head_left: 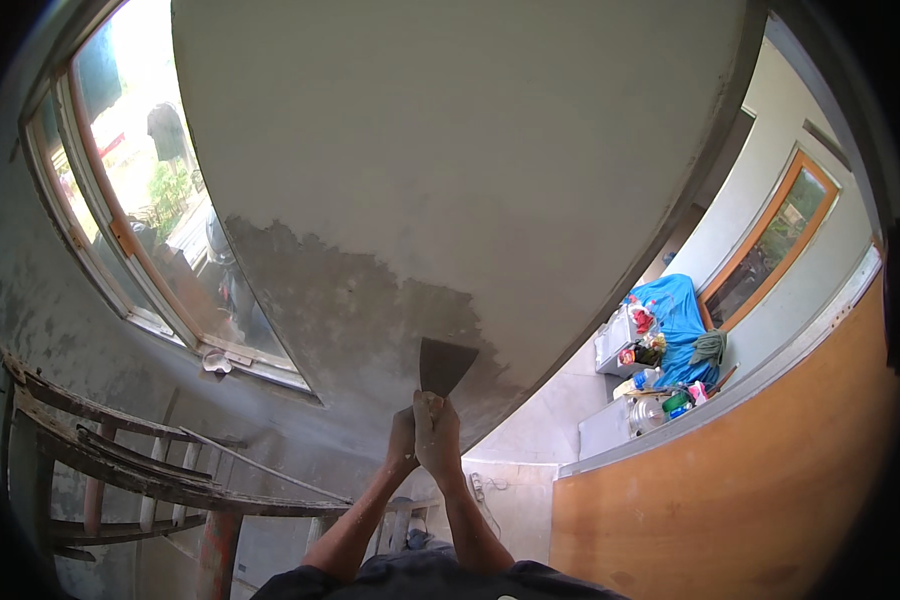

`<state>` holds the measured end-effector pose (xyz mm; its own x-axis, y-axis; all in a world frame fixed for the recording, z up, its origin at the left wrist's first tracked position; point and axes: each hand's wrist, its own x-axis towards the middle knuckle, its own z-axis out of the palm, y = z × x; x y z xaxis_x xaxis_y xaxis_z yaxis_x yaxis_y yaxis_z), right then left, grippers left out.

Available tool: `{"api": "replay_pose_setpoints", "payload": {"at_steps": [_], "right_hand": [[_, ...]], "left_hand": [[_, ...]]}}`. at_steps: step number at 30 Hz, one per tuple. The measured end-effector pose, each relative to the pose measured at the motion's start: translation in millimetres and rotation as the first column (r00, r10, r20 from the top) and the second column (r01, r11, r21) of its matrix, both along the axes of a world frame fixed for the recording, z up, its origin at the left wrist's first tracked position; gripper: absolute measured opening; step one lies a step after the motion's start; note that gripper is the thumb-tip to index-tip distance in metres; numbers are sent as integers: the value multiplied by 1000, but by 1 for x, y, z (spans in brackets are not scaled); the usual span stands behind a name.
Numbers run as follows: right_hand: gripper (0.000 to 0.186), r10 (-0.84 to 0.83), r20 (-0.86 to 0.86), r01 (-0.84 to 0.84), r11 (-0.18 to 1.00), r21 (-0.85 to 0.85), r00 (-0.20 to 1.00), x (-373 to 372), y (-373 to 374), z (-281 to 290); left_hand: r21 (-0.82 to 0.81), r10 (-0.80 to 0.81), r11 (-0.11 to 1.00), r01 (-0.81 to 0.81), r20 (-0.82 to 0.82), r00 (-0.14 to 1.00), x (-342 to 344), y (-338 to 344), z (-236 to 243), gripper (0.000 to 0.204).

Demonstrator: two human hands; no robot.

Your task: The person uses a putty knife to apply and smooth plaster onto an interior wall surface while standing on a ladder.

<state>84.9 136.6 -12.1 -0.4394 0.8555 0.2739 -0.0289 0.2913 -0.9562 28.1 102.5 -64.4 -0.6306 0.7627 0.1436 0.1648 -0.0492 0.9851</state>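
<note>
My right hand (pixel 437 440) and my left hand (pixel 403 440) are closed together round the handle of a wide metal scraper (pixel 446 362), held upward in front of me. Its dark blade lies over a broad pale panel (pixel 450 150) that fills the upper middle of the view; whether it touches the surface I cannot tell for sure. Around the blade and to its left is an irregular darker grey patch (pixel 350 300) with a ragged upper edge. Both forearms come in from the lower edge, speckled with pale flecks.
A worn ladder (pixel 120 470) stands at the lower left, below an open-looking window (pixel 150 200). On the right are an orange wooden door panel (pixel 720 450), a blue tarp (pixel 675 310) with bottles and other items beside it, and a wood-framed glass opening (pixel 770 240).
</note>
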Motion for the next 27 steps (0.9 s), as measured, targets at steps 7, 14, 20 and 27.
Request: {"api": "replay_pose_setpoints", "payload": {"at_steps": [7, 14, 20, 27], "right_hand": [[24, 116, 34, -117, 993, 34, 993, 4, 20, 41], [26, 79, 78, -81, 996, 27, 994, 4, 16, 24], [26, 83, 9, -83, 996, -10, 996, 1, 10, 26], [23, 129, 19, -130, 989, 70, 991, -2, 18, 38]], "left_hand": [[107, -35, 993, 44, -85, 996, -1, 11, 41, 24], [116, -10, 993, 22, -107, 994, 4, 8, 24, 24], [103, -3, 995, 6, -38, 999, 0, 5, 24, 23], [114, -17, 993, 33, -133, 991, -9, 7, 39, 22]]}}
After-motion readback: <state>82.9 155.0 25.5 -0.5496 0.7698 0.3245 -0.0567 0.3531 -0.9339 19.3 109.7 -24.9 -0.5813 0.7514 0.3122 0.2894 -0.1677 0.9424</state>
